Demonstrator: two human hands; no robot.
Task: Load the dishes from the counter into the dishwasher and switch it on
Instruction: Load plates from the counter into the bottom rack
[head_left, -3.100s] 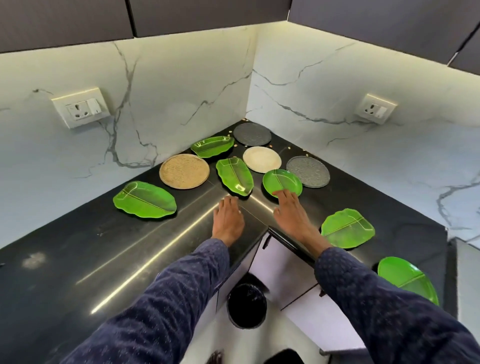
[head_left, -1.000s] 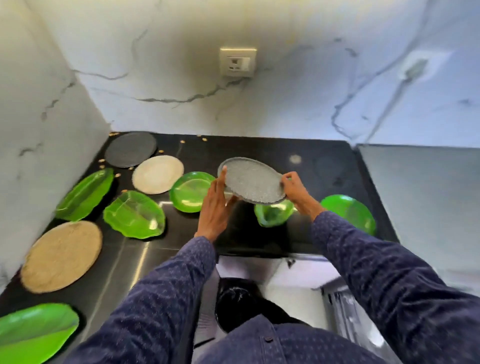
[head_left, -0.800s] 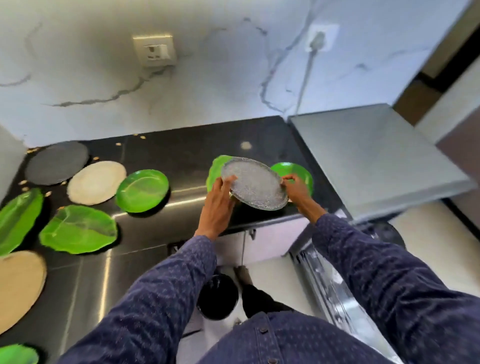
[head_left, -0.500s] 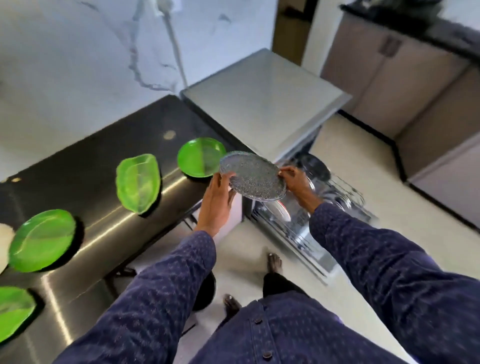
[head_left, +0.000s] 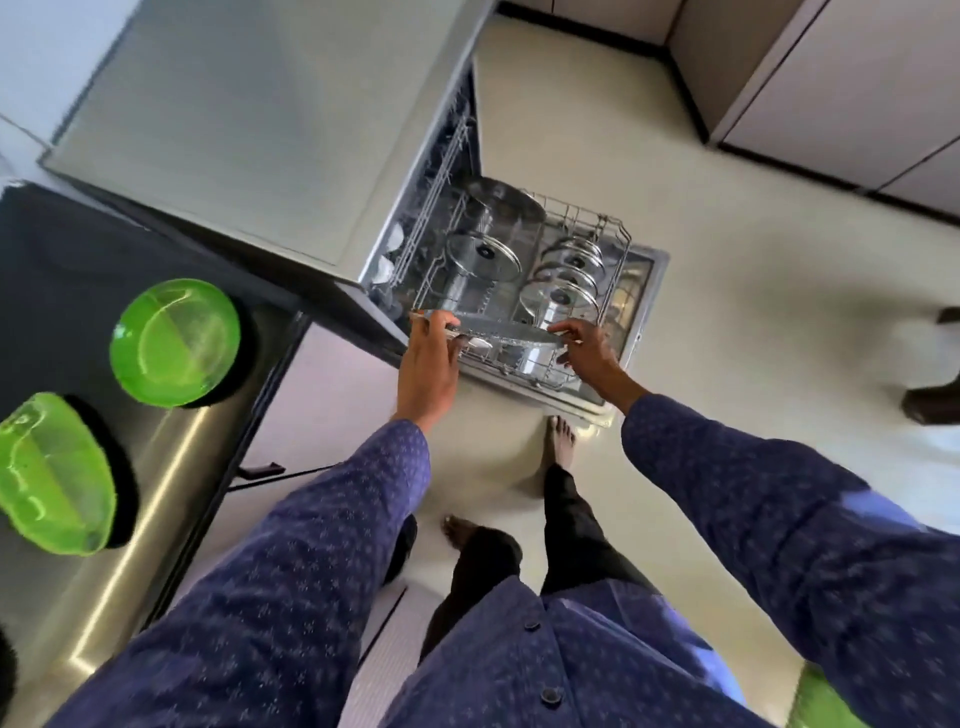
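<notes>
A grey speckled plate is seen nearly edge-on over the near end of the dishwasher's pulled-out lower rack. My left hand grips its left rim and my right hand pinches its right rim. The rack holds several steel pots and glass lids. The dishwasher has a flat grey top, and its open door lies under the rack. A round green plate and a leaf-shaped green plate lie on the black counter at the left.
My bare feet stand on the cream floor just before the open door. White cabinet fronts run under the counter edge. Beige cabinets line the far right. Dark furniture legs show at the right edge.
I have turned right from the counter to the dishwasher, carrying the grey plate in both hands. It has come down and tilted edge-on over the rack.
</notes>
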